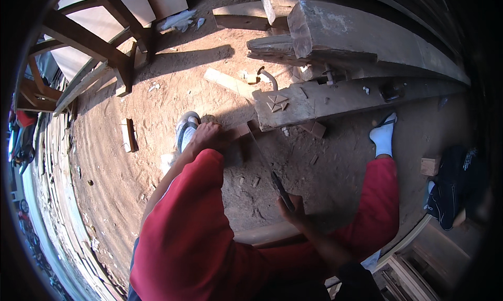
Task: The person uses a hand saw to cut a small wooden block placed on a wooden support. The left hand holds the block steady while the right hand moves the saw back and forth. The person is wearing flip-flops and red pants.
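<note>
Out in front of my left knee, my left hand (208, 134) is closed on a short wooden piece (238, 132). The piece's far end lies by the end of a thick timber beam (335, 103). My right hand (293, 209), nearer to me, grips the dark handle of a handsaw (280, 183). Its thin blade slants away from me to the wooden piece, close to the beam's end; whether the teeth are in a cut I cannot tell. Small triangular wood offcuts (277, 103) lie on top of the beam.
Large timbers (346, 31) are stacked behind the beam. A bent metal rod (269, 77) stands near its end. Wood blocks (127, 135) and a pale plank (229, 83) lie on the dirt. A dark wooden frame (99, 47) stands far left; a dark bag (451, 186) lies right.
</note>
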`<state>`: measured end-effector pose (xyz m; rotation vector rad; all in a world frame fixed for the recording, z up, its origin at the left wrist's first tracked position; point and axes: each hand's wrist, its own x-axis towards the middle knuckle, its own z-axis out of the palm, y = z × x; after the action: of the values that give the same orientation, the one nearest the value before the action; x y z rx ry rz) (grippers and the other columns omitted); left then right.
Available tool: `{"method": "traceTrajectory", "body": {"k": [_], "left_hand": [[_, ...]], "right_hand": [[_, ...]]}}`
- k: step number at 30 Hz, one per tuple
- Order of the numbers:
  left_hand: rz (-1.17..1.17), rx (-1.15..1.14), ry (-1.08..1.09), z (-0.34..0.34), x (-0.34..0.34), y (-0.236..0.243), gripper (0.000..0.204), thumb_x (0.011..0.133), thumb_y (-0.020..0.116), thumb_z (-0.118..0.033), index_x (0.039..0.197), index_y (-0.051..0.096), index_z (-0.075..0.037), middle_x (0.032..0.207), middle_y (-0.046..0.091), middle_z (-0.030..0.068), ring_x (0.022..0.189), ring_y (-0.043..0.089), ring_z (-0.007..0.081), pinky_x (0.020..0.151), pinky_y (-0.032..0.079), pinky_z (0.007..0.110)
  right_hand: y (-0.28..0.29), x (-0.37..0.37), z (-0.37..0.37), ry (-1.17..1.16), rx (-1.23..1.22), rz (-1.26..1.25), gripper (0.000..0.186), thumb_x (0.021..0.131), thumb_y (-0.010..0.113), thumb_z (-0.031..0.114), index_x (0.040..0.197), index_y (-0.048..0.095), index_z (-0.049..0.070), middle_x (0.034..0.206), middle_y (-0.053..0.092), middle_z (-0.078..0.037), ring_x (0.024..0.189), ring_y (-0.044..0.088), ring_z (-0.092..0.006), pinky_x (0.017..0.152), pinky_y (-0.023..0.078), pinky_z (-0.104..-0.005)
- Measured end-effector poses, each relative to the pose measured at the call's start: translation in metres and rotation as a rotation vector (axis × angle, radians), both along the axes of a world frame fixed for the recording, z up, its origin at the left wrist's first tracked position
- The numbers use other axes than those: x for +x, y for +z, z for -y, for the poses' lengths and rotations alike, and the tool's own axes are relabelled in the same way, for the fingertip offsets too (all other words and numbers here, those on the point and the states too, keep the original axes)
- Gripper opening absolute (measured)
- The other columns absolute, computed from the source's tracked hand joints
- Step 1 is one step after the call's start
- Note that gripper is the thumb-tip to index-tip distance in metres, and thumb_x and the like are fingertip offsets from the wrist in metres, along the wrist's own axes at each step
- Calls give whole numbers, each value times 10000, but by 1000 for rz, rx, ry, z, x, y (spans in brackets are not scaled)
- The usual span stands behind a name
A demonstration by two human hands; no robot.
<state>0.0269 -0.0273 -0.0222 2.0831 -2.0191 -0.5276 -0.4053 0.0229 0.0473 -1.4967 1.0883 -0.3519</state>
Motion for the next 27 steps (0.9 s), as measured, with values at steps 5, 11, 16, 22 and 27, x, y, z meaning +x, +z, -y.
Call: {"method": "traceTrajectory", "body": {"k": [5, 11, 16, 22, 27], "left_hand": [[11, 30, 30, -12, 13, -27, 466, 866, 753, -499, 1021, 669, -68, 1055, 678, 167, 1032, 664, 351, 907, 504, 460], [105, -205, -18, -7, 8, -27, 275, 937, 666, -393, 823, 790, -176, 835, 760, 75, 839, 753, 294, 741, 583, 428], [53, -122, -9, -10, 9, -11, 280, 924, 680, -411, 851, 784, -161, 871, 756, 89, 874, 743, 301, 770, 574, 432], [18, -48, 0, -10, 11, -8, 301, 907, 697, -432, 884, 777, -143, 914, 751, 106, 916, 732, 310, 806, 562, 437], [-13, -3, 2, -1, 3, -6, 329, 893, 711, -450, 912, 771, -127, 950, 747, 120, 951, 722, 318, 836, 553, 441]], "right_hand": [[3, 5, -6, 20, -86, 8, 390, 1030, 628, 255, 702, 527, 70, 599, 466, 43, 582, 458, -48, 509, 358, -310], [1, 40, 15, -46, 5, 54, 398, 1026, 640, 236, 686, 512, 74, 590, 451, 47, 564, 446, -47, 501, 334, -318], [4, 8, -7, 53, -90, -46, 389, 1017, 636, 240, 698, 495, 69, 609, 429, 47, 603, 439, -53, 507, 338, -335], [-8, 42, 17, -15, 23, 87, 381, 1005, 651, 232, 698, 508, 58, 608, 436, 24, 605, 444, -58, 507, 343, -341], [-1, 19, 3, 0, -61, 9, 401, 1015, 637, 247, 691, 495, 59, 605, 439, 38, 595, 448, -60, 503, 340, -337]]}}
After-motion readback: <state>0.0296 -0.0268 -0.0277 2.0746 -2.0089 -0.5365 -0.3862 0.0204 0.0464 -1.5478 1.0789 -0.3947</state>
